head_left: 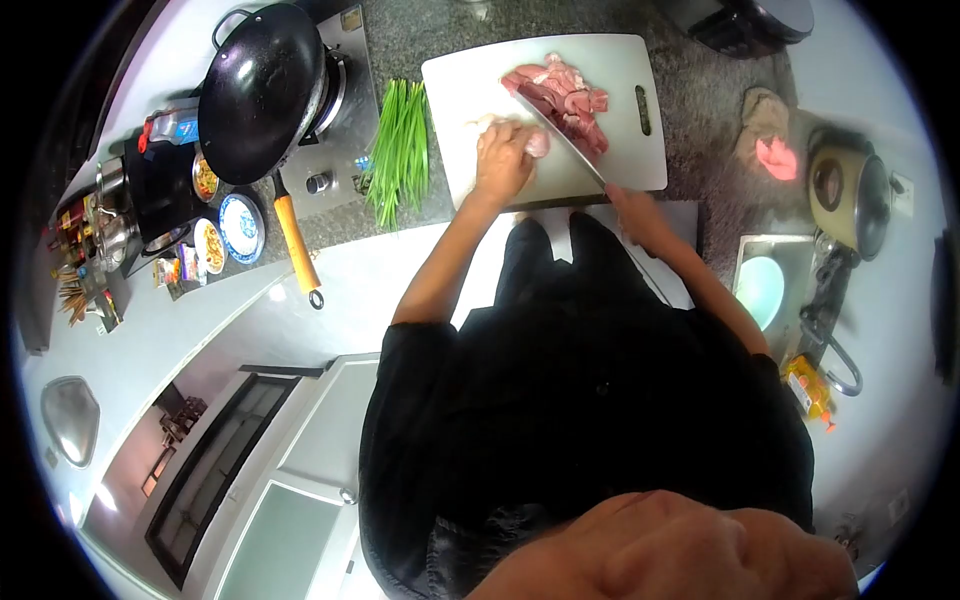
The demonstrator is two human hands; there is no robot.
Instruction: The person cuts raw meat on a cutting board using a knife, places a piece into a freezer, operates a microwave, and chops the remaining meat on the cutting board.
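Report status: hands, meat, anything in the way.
Right hand gripping knife. Left hand holding pale pink piece. Sliced meat piled on cutting board. Possible obstruction: pile close against knife.

I am finding no word, brand, number or sign that I can read around my hands. Well to the right of my right hand [637,213], by the sink [775,239], a yellow pouch [806,386] is showing printed patches, but the print is blurring too much to read. Far to the left of my left hand [505,160], beyond the wok [260,90], a blue packet [184,130] is looking just as illegible. On that same side, some small coloured packets [182,267] are appearing too tiny for reading.
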